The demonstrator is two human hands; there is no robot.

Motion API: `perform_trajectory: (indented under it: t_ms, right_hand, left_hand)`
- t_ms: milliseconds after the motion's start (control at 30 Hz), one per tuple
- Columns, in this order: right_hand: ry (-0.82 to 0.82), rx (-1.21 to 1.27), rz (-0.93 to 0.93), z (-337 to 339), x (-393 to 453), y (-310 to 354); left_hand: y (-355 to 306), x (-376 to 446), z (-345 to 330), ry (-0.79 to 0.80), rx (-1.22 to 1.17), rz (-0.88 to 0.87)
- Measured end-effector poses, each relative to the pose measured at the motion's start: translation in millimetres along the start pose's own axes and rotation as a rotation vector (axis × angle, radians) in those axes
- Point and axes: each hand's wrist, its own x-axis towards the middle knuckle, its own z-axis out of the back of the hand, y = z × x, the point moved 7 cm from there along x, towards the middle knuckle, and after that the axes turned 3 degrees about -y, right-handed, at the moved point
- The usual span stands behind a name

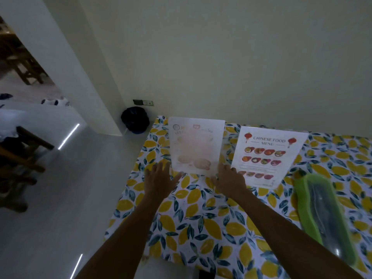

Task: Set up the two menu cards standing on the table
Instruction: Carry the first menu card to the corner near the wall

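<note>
Two menu cards stand upright near the far edge of the table (201, 222), which wears a lemon-print cloth. The left card (196, 144) is pale, with faded orange print. The right card (267, 156) reads "Chinese Food Menu" and shows rows of dishes. My left hand (161, 179) hovers at the left card's lower left corner, fingers spread, holding nothing. My right hand (229, 180) is at that card's lower right corner, fingers apart, between the two cards. Whether the fingertips touch the card I cannot tell.
A long green tray (302, 190) with a dark inside lies at the table's right. A plain wall rises behind the table. A black bin (135, 120) sits on the floor past the table's far left corner. Dark wooden furniture (24, 150) stands at the far left.
</note>
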Motion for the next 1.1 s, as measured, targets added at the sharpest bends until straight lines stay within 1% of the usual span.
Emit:
perform_trajectory:
  t_ms: [100,200,333,433,633,733,867,1100]
  right_hand:
    - [0.076,0.071,-0.061,-9.5,16.0,-4.1]
    - [0.099,0.137,-0.091,-22.6,27.4,-8.5]
    - [0.042,0.183,-0.125,-27.0,39.7,-5.2]
    - [-0.016,0.231,-0.155,-25.1,46.6,-3.1]
    - [-0.168,0.327,-0.194,-19.5,57.2,-7.3]
    - [-0.236,0.356,-0.207,-11.0,64.4,-6.7]
    - [-0.248,0.347,-0.194,-7.3,79.2,1.8]
    - [-0.286,0.308,-0.173,21.0,138.4,37.8]
  left_hand:
    - [5.0,17.7,-10.5,-0.006,0.007,-0.016]
    - [10.1,31.5,-20.3,0.02,0.008,0.026]
    - [11.3,48.0,-25.8,0.06,0.012,0.088]
    - [8.4,61.8,-27.3,0.077,-0.041,0.129]
    - [2.5,85.4,-35.4,0.142,-0.163,0.061]
    - [11.2,95.5,-41.4,0.107,-0.178,0.009]
    - [27.7,113.2,-40.5,0.068,-0.174,-0.078]
    - [67.1,181.4,-19.9,-0.014,-0.182,-0.1]
